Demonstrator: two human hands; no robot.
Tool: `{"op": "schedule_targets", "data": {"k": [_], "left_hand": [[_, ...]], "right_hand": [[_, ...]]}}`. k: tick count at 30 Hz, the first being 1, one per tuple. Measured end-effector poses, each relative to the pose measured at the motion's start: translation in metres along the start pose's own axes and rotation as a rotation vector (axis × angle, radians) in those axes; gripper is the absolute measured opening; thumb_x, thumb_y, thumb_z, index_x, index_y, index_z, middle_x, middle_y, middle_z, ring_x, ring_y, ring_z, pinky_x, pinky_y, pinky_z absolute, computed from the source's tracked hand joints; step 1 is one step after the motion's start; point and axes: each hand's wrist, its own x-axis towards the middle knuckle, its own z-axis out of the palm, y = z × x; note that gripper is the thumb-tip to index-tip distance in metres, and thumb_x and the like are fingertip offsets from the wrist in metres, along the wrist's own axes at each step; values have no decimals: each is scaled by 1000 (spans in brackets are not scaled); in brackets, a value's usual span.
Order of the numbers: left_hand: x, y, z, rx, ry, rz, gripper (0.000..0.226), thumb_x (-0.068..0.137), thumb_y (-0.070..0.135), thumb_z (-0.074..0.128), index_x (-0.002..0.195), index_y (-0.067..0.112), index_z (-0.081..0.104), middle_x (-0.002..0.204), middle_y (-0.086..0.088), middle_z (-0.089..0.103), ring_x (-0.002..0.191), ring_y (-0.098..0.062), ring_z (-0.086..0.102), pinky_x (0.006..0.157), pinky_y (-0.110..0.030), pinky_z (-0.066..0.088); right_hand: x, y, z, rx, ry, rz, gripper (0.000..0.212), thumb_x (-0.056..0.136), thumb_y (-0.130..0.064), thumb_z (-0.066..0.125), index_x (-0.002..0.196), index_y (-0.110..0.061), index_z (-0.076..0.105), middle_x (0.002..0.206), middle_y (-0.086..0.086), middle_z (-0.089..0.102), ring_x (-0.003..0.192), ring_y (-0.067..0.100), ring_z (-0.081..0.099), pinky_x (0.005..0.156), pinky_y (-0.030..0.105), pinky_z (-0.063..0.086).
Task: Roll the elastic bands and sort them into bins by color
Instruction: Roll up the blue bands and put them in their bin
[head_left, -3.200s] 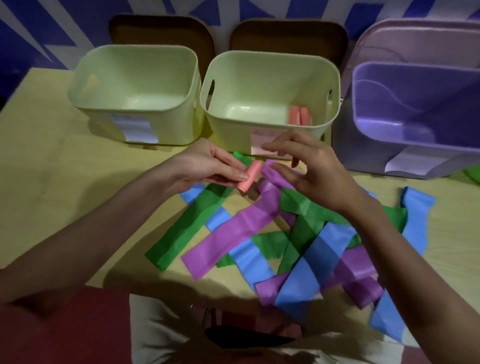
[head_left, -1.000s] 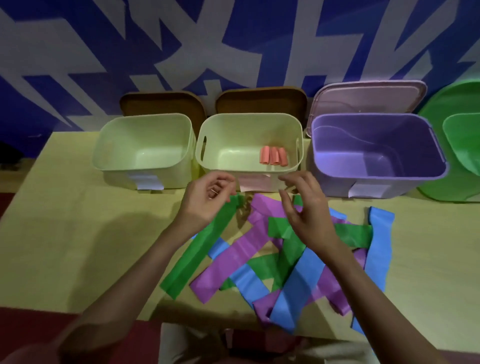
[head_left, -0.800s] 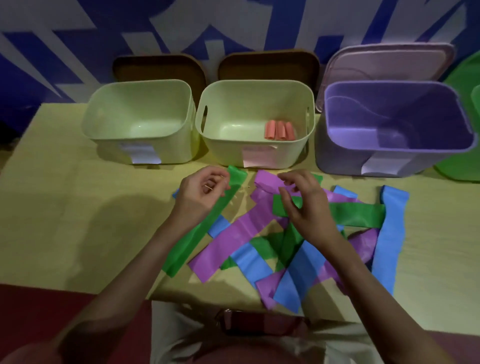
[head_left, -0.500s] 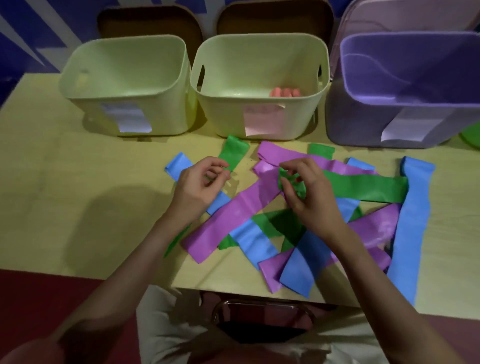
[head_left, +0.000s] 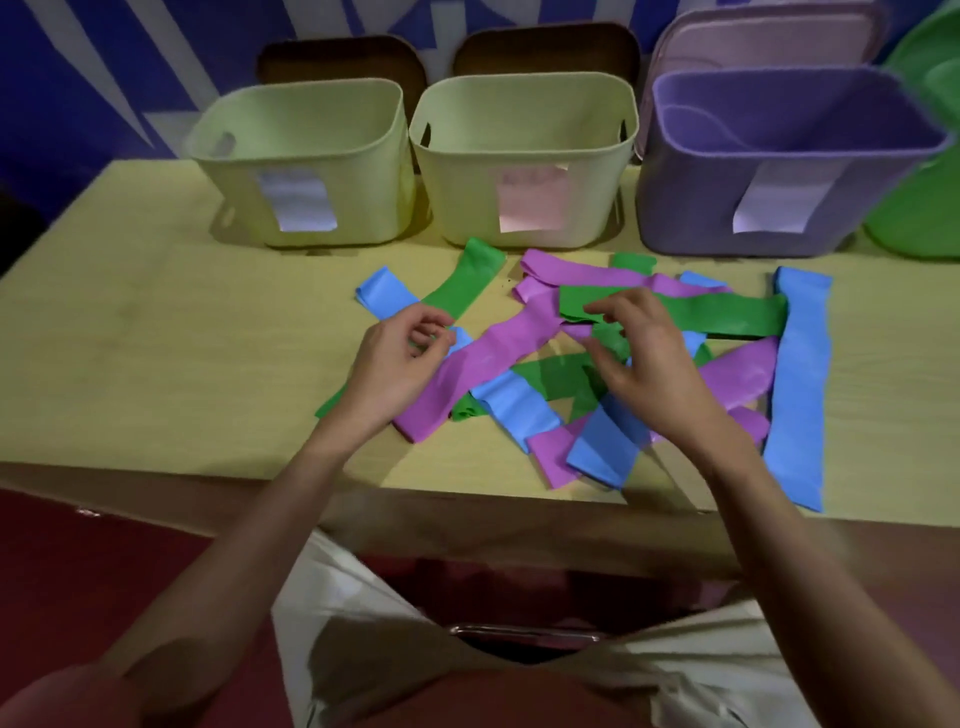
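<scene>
Blue-and-white patterned wall (head_left: 104, 78) stands behind the pale yellow wooden tabletop (head_left: 156, 338) where I work. Near its front edge, flat green, purple and blue elastic bands (head_left: 519, 343) lie criss-crossed in a loose pile. My right hand (head_left: 639, 353) is over the middle of that pile, thumb and fingers curled and pinching the left end of a long green elastic band (head_left: 727, 317) that runs off to the right on top of the others. My left hand (head_left: 400, 353) sits at the pile's left side with its fingers curled inward over another green strip (head_left: 467, 283); I cannot tell whether it truly has hold of anything.

I judge I am starting on the next band: the green end is taken but not yet rolled. Next I need to lift that end free of the purple strip beside it, bring both hands to it and turn it over on itself tightly.

Behind the pile stand two cream plastic bins (head_left: 524, 104), each with a paper label, then a purple plastic bin (head_left: 779, 171), and a green container (head_left: 924, 208) at the far right, where I guess this roll belongs.
</scene>
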Motion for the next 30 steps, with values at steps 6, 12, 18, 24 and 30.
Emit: {"op": "schedule_targets", "data": {"k": [6, 12, 18, 24, 30], "left_hand": [[-23, 10, 0, 45, 1, 30, 12, 86, 12, 64, 90, 23, 64, 79, 11, 64, 71, 2, 58, 69, -16, 50], [-37, 21, 2, 43, -1, 70, 9, 87, 11, 63, 94, 16, 67, 82, 9, 64, 77, -6, 60, 68, -14, 48], [-40, 30, 12, -4, -38, 86, 9, 88, 11, 64, 92, 19, 66, 82, 10, 63, 77, -3, 60, 66, -11, 46], [-27, 47, 20, -52, -59, 119, 11, 87, 11, 66, 91, 21, 67, 84, 7, 66, 79, -8, 62, 70, -17, 50], [1, 84, 25, -119, -95, 210, 11, 86, 8, 67, 97, 10, 69, 90, -5, 71, 85, -17, 67, 76, -23, 52]], "right_hand": [[-26, -15, -17, -49, -166, -13, 31, 84, -19, 72, 111, -6, 63, 105, 11, 55, 99, 28, 55, 84, 29, 40], [-50, -30, -27, -80, -425, 65, 53, 59, -55, 82, 87, -17, 59, 91, -2, 50, 85, 15, 47, 72, 31, 44], [-51, -27, -33, -105, -497, 77, 18, 82, -25, 74, 78, -15, 59, 87, 3, 55, 79, 20, 53, 71, 34, 46], [-13, -34, -62, 210, -39, 224, 24, 93, -10, 57, 71, -17, 49, 63, -6, 50, 55, 0, 47, 55, 23, 37], [37, -56, -99, 726, 362, 295, 25, 97, -7, 50, 73, -13, 47, 71, 2, 47, 55, -1, 55, 53, 17, 51]]}}
